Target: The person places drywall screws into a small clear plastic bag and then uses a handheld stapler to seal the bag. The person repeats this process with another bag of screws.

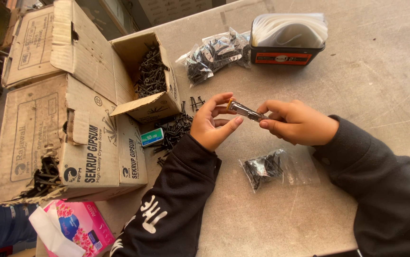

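Cardboard box (67, 138): my landmark, far left, torn, black screws spilling out.
Small bag of screws (266, 167): right of box, below my hands.
Right hand (297, 121): closed around the stapler's rear.
Left hand (212, 123): fingertips pinching its orange front.
Stapler (246, 111): right of box (held level); I judge a steady grip best.

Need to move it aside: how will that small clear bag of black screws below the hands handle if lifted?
The bag of screws probably sags: thin film, half empty. The screws bunch at one end, so likely end-heavy. Their points might pierce the plastic.
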